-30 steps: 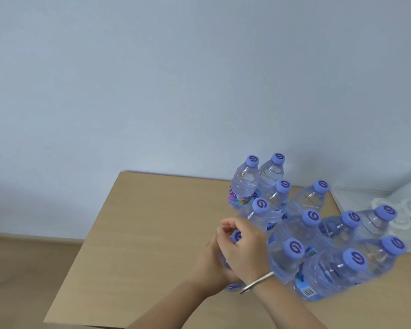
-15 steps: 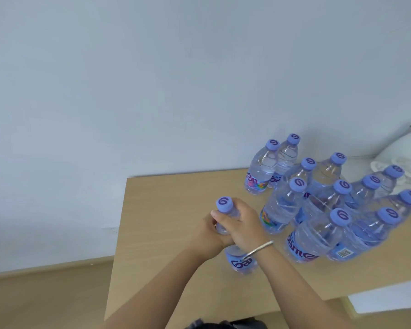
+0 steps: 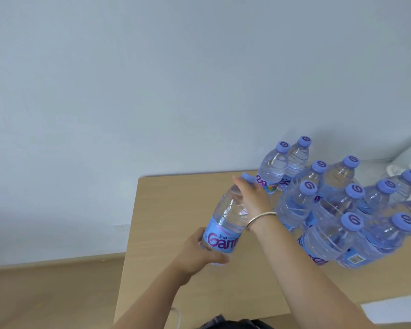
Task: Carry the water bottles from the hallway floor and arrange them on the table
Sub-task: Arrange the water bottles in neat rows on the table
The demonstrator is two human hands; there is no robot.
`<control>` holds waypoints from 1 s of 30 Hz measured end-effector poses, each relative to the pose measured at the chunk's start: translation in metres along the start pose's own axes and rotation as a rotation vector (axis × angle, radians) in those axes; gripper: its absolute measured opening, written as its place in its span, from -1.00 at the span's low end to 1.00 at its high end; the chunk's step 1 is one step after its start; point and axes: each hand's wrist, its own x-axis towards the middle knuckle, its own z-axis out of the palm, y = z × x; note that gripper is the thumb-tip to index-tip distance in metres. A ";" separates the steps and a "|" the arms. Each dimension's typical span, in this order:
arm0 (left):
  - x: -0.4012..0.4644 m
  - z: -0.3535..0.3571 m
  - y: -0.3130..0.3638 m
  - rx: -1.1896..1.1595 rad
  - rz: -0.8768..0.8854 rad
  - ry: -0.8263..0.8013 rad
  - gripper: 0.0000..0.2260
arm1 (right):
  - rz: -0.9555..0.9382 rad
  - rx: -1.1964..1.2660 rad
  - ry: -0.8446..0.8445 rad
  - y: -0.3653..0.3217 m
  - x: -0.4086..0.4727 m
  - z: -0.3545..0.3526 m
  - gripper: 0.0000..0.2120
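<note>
Your left hand [image 3: 197,254] has its grip wrapped round the base of the bottle [image 3: 226,222], fingers curled over the label, while your right hand [image 3: 252,198] clamps the neck just under the cap [image 3: 247,178]. Between those two grips the bottle hangs tilted, cap end away from you, above the worktop [image 3: 176,293] and touching nothing else. It looks full, so expect real weight for its size; the thin clear wall will likely dent under a hard squeeze and may be slick where bare plastic shows. The label band under your left grip and the stiff neck under your right are the safest holds. Just right of your right grip stands the cluster [image 3: 342,210] of upright bottles, packed shoulder to shoulder. Beyond your right grip the rearmost pair [image 3: 285,162] stands near the wall. Set this one down upright beside them without knocking a neighbour.
</note>
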 end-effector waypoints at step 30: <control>-0.085 0.018 0.100 -0.158 0.339 0.007 -0.64 | -0.335 -0.229 -0.679 -0.094 -0.031 0.005 -0.39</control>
